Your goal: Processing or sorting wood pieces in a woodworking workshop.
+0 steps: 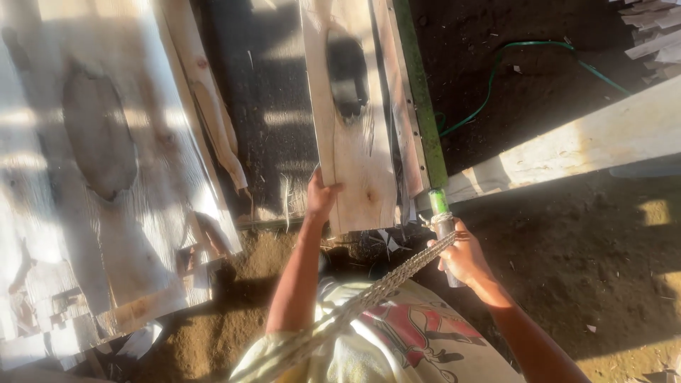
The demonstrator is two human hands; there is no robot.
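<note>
My left hand [320,195] grips the near left corner of a pale wooden plank [351,142] with a dark knot, which lies lengthwise on a dark machine bed [262,92]. My right hand [464,259] is closed around a grey metal handle [445,234] at the near end of a long green bar [420,92] that runs along the plank's right side. A braided rope [369,298] is tied at the handle and runs back toward my body.
Wide pale boards [99,177] and a narrow offcut [213,120] lie to the left. A long white beam [582,145] crosses at right above sawdust-covered ground. A green hose [511,71] curls on the dark soil at back right.
</note>
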